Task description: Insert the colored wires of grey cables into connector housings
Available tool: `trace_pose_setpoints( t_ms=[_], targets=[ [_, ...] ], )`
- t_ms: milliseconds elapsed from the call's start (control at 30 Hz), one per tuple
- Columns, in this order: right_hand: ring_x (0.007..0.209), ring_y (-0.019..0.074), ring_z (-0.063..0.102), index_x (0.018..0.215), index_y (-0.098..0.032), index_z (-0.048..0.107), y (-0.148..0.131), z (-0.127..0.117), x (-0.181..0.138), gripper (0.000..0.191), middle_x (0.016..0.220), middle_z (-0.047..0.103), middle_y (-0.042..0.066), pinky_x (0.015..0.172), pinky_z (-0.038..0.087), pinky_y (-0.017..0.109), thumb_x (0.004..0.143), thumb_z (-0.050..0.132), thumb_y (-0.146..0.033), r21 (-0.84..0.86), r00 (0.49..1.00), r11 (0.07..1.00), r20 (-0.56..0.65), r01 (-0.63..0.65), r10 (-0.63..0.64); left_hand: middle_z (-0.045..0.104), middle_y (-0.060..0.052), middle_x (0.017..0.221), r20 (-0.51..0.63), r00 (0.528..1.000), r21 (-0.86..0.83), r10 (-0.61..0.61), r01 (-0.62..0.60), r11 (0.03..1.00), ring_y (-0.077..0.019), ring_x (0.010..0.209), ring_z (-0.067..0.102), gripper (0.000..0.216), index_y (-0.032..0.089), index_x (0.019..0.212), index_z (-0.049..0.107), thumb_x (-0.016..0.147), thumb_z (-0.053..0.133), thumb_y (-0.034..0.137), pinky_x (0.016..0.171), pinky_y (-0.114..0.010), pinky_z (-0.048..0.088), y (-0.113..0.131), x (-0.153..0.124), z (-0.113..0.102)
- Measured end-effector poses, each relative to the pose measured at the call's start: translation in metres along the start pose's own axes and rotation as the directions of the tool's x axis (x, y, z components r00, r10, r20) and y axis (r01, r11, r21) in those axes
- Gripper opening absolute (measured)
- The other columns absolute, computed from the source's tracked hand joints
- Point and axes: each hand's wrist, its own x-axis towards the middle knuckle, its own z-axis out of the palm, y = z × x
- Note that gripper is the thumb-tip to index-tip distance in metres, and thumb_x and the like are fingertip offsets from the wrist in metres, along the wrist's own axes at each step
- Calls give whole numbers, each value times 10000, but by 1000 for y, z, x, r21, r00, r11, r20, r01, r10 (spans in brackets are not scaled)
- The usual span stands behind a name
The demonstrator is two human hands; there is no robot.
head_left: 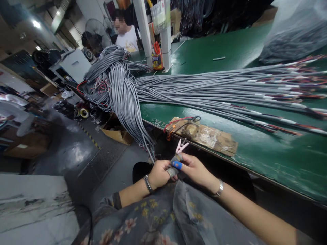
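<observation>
My left hand (159,174) and my right hand (194,167) meet in front of my body, just off the table's edge. Both have their fingers closed and pressed together, with grey wraps on some fingertips and a blue wrap on my right thumb. Whatever lies between them is too small or hidden to make out. Right beyond the fingertips is a pink clothespin (181,146) near the table edge. A taped wooden board (212,136) with red and black wires lies on the table behind it.
Across the green table (270,170) stretches a long bundle of grey cables (194,86) with stripped, coloured ends at right. More cables (125,88) hang over the left edge. A white post (167,47) stands behind; a person (127,39) is at the back.
</observation>
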Motion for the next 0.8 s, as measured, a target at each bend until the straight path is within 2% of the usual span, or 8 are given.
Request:
trace_pose_setpoints(
  t_ms=[67,167,267,400,500,600,667,800],
  targets=[
    [552,144,547,704,-184,671,0,-1,-1,359,599,631,3,576,448,287,684,739,-536,88,999,996,32,-29,27,599,-12,479,-22,1000,-31,-21,21,999,-109,415,523,373,162,581,586,596,741,500,443,-224,413,0,0,-1],
    [574,141,563,790,-183,690,4,-5,-2,375,654,657,10,597,456,288,655,774,-523,243,995,965,39,-94,87,601,-20,476,-59,997,-100,-39,33,994,-105,404,524,425,157,576,580,588,739,551,432,-217,400,1,-1,0],
    [591,124,544,750,-176,701,11,-12,-3,369,664,641,6,599,449,265,611,816,-498,344,992,932,-14,-113,126,588,-20,457,-90,995,-156,-49,34,987,-93,374,500,475,150,555,575,572,739,596,409,-208,379,0,-1,1],
    [587,132,537,750,-192,704,22,-19,3,387,679,639,20,564,459,267,659,755,-565,468,983,874,-53,-130,174,577,-19,442,-111,993,-180,-40,19,983,-82,339,481,510,143,541,568,556,738,623,358,-188,308,1,1,2],
    [567,132,524,756,-191,700,23,-19,12,474,669,628,23,543,459,269,653,708,-654,478,980,870,-80,-123,182,567,-14,433,-91,995,-173,-49,33,984,-76,314,463,513,136,557,576,547,741,621,331,-186,274,5,5,2],
    [537,128,481,774,-182,703,16,-15,21,545,609,583,1,528,433,272,626,687,-707,418,984,908,-142,-40,109,547,-1,412,-50,995,-182,-86,76,980,-67,289,430,512,139,553,567,515,750,617,310,-186,253,11,9,3],
    [528,133,469,776,-183,707,10,-12,23,560,586,567,-5,521,418,278,622,678,-721,380,980,925,-188,6,70,538,6,402,-35,994,-198,-105,96,975,-62,277,410,511,142,551,565,494,755,613,301,-185,248,16,11,3],
    [537,140,492,721,-193,692,3,-7,24,524,606,589,6,521,423,283,608,701,-705,421,978,907,-190,-3,92,535,5,398,-22,994,-208,-107,100,973,-61,276,402,505,142,534,559,480,764,600,299,-186,260,19,16,5]
  ],
)
